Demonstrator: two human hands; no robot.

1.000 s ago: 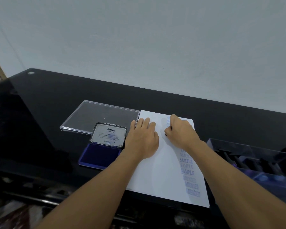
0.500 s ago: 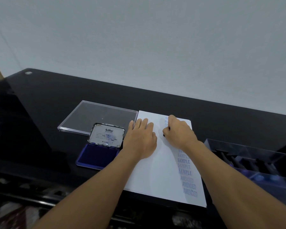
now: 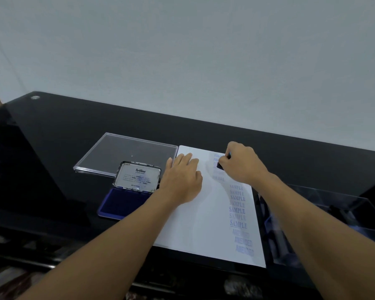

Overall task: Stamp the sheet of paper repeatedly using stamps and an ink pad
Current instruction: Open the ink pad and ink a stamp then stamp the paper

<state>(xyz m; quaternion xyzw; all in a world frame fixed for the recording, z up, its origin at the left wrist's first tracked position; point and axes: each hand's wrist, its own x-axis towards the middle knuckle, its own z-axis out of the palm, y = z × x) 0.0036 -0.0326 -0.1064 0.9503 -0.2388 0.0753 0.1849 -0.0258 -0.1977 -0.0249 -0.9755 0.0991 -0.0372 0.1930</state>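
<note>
Two hands work on the paper (image 3: 203, 213): the ink pad (image 3: 126, 202) lies open just left of the left hand (image 3: 182, 180), pressed flat, holding nothing. Farther right, the right hand (image 3: 240, 163) grips the stamp (image 3: 221, 164), long axis roughly across the sheet, face down near the top edge.

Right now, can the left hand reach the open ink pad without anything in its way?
Probably yes. The left hand lies flat on the sheet of paper, right beside the ink pad, whose lid stands open. Nothing lies between them, though lifting the hand would free the paper.
</note>
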